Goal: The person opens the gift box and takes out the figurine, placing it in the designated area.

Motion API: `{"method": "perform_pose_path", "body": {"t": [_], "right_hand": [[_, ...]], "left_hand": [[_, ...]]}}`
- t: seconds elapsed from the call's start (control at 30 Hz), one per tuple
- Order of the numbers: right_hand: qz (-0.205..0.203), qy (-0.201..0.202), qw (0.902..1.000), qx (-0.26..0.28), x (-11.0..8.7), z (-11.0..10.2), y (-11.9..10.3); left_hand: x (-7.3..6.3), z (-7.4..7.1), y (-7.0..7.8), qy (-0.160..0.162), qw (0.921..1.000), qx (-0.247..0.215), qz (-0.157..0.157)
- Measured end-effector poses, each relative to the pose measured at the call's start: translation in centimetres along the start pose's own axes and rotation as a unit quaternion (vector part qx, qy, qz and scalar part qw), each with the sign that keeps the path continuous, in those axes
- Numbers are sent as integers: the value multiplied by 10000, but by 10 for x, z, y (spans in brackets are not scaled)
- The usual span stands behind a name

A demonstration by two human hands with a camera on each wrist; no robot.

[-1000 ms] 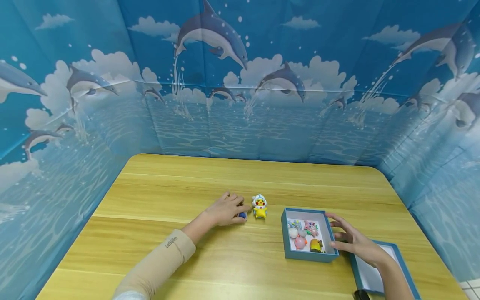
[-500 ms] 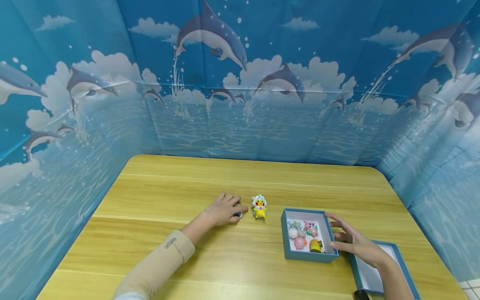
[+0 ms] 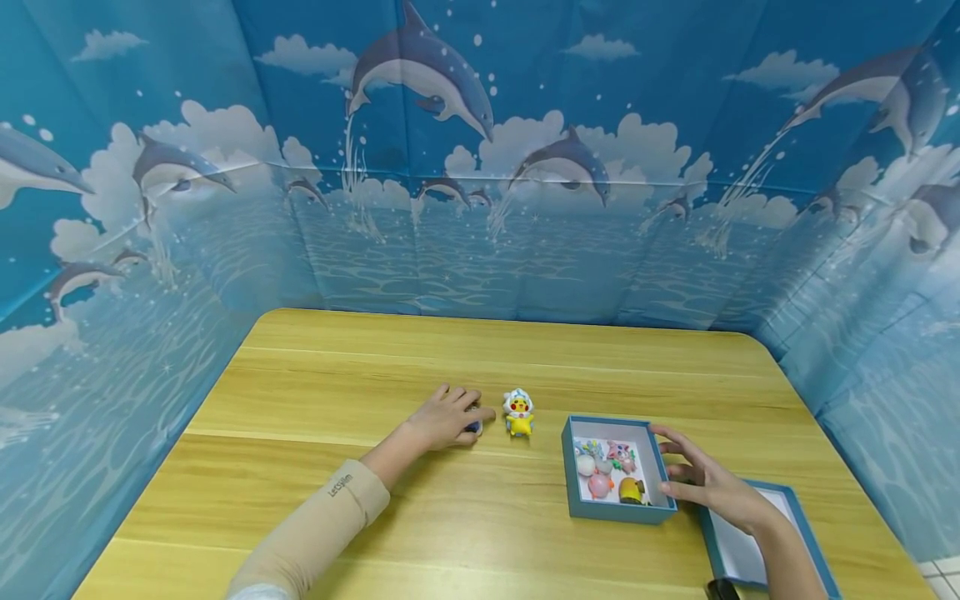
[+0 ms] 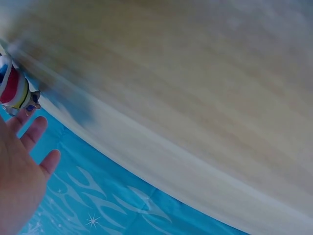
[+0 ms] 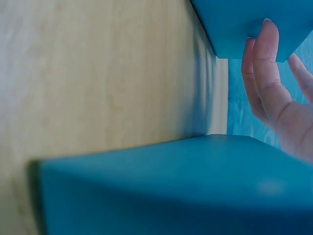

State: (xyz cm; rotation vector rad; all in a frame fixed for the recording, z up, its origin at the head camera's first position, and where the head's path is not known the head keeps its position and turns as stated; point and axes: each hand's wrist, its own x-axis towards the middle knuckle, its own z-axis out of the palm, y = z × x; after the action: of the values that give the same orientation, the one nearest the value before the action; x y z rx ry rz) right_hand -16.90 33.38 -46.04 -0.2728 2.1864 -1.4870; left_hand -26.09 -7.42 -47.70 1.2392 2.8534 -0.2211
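Note:
My left hand (image 3: 446, 419) reaches over the middle of the table and holds a small toy figurine (image 3: 474, 427) between thumb and fingers, mostly hidden in the head view. In the left wrist view the figurine (image 4: 14, 88) shows red, white, yellow and blue parts at the left edge. Just right of that hand stands a yellow Pikachu figurine (image 3: 519, 413) with a white hood. My right hand (image 3: 712, 487) grips the right wall of a blue box (image 3: 622, 513), its thumb over the rim and fingers against the outside. Several small figurines (image 3: 602, 485) lie in the box.
Beneath my right forearm lies a blue lid (image 3: 804, 533) with a white inside. A black object (image 3: 722, 590) is cut off at the bottom edge. Around the wooden table (image 3: 360, 350) hangs a dolphin-print curtain (image 3: 450, 267).
My left hand has shifted slightly left with the figurine, widening the gap to the Pikachu figurine, and has hardly moved over the last half second. My right hand and the box stay put.

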Motion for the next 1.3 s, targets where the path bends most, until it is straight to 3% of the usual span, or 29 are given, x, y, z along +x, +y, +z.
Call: {"method": "perform_pose_path", "body": {"t": [0.27,0.57,0.87,1.3], "right_hand": [[-20,-33,10000,-23,1,-1,0],[4,-20,10000,-8,1,-1,-1],[-28,-6,10000,4,1,0,0],[22,14,10000,31,-3,2,-1]], "left_hand": [[2,-9,0,-3,9985,-504,-202],[4,-31,5,388,9930,-1101,-196],[20,-43,28,721,9936,-866,-50],[38,-53,68,931,9946,-349,304]]}}
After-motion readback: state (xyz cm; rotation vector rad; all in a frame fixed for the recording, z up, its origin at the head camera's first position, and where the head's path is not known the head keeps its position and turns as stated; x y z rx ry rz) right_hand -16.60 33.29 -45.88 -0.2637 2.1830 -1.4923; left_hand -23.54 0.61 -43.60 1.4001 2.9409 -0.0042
